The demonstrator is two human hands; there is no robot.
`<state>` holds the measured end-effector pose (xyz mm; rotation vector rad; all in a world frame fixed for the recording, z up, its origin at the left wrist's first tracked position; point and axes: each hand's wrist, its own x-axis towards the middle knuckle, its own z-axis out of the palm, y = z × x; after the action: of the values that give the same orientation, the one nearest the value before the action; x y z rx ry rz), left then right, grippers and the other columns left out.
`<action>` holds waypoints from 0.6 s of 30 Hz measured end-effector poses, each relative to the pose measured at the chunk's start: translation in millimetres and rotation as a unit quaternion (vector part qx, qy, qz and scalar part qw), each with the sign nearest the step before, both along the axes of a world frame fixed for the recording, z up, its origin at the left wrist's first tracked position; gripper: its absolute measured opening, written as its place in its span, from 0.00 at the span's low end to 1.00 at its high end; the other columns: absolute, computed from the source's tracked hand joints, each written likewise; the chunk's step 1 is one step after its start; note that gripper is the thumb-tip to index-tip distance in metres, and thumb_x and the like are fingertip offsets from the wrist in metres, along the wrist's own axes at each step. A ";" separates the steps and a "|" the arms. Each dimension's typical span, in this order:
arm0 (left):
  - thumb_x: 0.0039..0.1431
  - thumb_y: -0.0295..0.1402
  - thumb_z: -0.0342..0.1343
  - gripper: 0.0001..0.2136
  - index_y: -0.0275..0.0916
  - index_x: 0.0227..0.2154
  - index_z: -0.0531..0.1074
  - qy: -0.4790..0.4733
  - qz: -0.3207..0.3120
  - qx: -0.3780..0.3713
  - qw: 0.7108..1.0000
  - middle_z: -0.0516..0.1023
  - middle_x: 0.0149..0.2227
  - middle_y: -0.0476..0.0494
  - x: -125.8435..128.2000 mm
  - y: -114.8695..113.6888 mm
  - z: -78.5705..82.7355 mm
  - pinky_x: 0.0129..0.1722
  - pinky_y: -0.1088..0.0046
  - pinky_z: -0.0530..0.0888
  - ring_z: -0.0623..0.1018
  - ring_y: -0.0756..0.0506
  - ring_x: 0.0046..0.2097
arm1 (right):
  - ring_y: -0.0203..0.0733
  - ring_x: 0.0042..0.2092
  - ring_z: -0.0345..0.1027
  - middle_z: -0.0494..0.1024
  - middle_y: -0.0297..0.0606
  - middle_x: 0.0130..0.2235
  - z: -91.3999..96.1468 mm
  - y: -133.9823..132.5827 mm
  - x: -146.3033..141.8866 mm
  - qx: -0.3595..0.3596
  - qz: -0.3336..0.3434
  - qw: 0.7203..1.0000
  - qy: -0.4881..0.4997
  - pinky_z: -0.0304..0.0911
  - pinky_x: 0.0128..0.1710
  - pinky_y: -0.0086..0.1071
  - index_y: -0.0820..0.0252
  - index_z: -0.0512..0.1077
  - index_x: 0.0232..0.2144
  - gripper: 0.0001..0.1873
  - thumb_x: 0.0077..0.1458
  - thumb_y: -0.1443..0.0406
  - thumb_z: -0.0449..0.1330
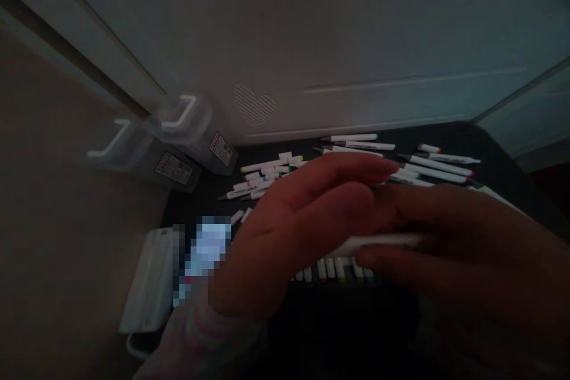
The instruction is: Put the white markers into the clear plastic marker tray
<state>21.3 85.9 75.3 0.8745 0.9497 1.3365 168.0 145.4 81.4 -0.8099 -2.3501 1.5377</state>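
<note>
My right hand [463, 249] comes in from the right with its thumb and fingers closed on a white marker [392, 241]. The marker lies roughly level and is blurred, its left end running under the edge of my left hand [289, 231]. The left fingers are pressed together and curved, with the thumb near the right fingers; what lies inside them is hidden. Below the hands, marker ends [329, 270] stand in a row in a dark holder. Loose white markers [440, 167] lie beyond my hands, and more markers [267, 164] and short caps are spread to the left.
Two clear plastic boxes [220, 148] with white handles and labels stand at the back left. A lit, pixelated screen [209, 249] and a white oblong object [149, 279] lie on the left. The dark tabletop [463, 133] meets a pale panel [378, 41] with heart reliefs.
</note>
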 end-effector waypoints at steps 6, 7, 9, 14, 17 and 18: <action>0.52 0.42 0.46 0.14 0.42 0.31 0.74 0.002 0.048 0.013 0.999 0.77 0.34 0.54 6.0 -2.1 -2.4 0.39 0.68 0.70 0.74 0.42 0.44 | 0.32 0.27 0.69 0.75 0.27 0.27 1.0 -2.2 1.3 0.008 0.013 1.000 0.008 0.63 0.20 0.21 0.53 0.71 0.28 0.06 0.50 0.59 0.57; 0.52 0.41 0.47 0.14 0.42 0.33 0.74 0.003 0.038 0.016 0.999 0.77 0.35 0.54 4.0 -2.2 -2.0 0.40 0.67 0.70 0.74 0.42 0.44 | 0.32 0.27 0.69 0.75 0.27 0.27 1.0 -2.6 1.1 0.009 0.012 1.000 0.010 0.63 0.20 0.21 0.53 0.71 0.28 0.06 0.50 0.59 0.57; 0.51 0.38 0.48 0.13 0.42 0.35 0.74 0.008 0.009 0.020 1.000 0.76 0.36 0.53 -1.2 -1.8 -1.1 0.43 0.66 0.69 0.74 0.42 0.45 | 0.32 0.26 0.68 0.75 0.26 0.26 1.0 -3.6 0.3 0.020 0.002 1.000 0.009 0.62 0.20 0.22 0.52 0.72 0.29 0.05 0.50 0.60 0.57; 0.51 0.38 0.50 0.11 0.43 0.34 0.74 0.027 0.021 -0.009 0.999 0.76 0.36 0.49 -3.1 -1.0 0.8 0.41 0.63 0.71 0.75 0.40 0.43 | 0.34 0.30 0.70 0.75 0.27 0.28 2.3 -5.6 -2.8 0.030 -0.006 1.000 0.003 0.61 0.19 0.22 0.52 0.72 0.28 0.05 0.49 0.59 0.58; 0.52 0.39 0.50 0.11 0.42 0.33 0.74 0.032 0.062 -0.004 0.998 0.76 0.35 0.48 0.3 -2.1 0.0 0.41 0.64 0.71 0.75 0.40 0.43 | 0.35 0.29 0.69 0.75 0.29 0.27 2.7 -4.8 -4.2 0.025 -0.006 1.000 -0.002 0.61 0.20 0.23 0.54 0.72 0.26 0.06 0.50 0.59 0.57; 0.52 0.40 0.50 0.12 0.42 0.34 0.74 0.033 0.060 0.005 0.998 0.76 0.36 0.47 -0.1 -2.6 -0.5 0.42 0.64 0.71 0.74 0.40 0.43 | 0.34 0.29 0.69 0.74 0.29 0.27 2.4 -4.3 -4.7 0.027 -0.006 1.000 -0.004 0.60 0.20 0.24 0.55 0.72 0.26 0.07 0.50 0.59 0.57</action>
<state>21.1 83.3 74.8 0.8856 1.0626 1.4225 163.4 141.1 83.8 -0.8176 -2.3778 1.4630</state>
